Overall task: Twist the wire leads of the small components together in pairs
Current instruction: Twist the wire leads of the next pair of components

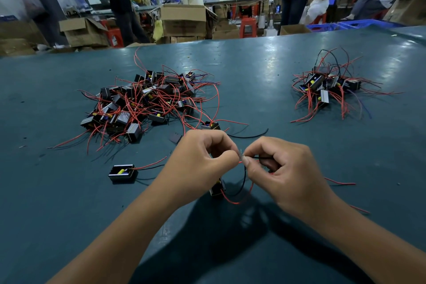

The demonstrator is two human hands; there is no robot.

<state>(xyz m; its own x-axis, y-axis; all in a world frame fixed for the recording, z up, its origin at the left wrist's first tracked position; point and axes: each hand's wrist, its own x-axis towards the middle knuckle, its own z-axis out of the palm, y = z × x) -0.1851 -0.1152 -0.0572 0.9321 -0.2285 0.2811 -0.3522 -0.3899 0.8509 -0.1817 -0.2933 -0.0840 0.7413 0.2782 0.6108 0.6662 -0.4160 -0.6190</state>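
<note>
Red and black wire leads (244,169) over teal table (253,71).

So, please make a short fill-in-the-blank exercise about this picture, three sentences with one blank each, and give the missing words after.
1. Both hands pinch wire ends together above the ______-coloured table.
2. The bigger pile of components lies on the ______ side of the table, the smaller pile on the other.
3. A single component with a ______ part inside sits near the left hand, while the right hand holds the leads of another.

Missing words: teal; left; yellow
</note>
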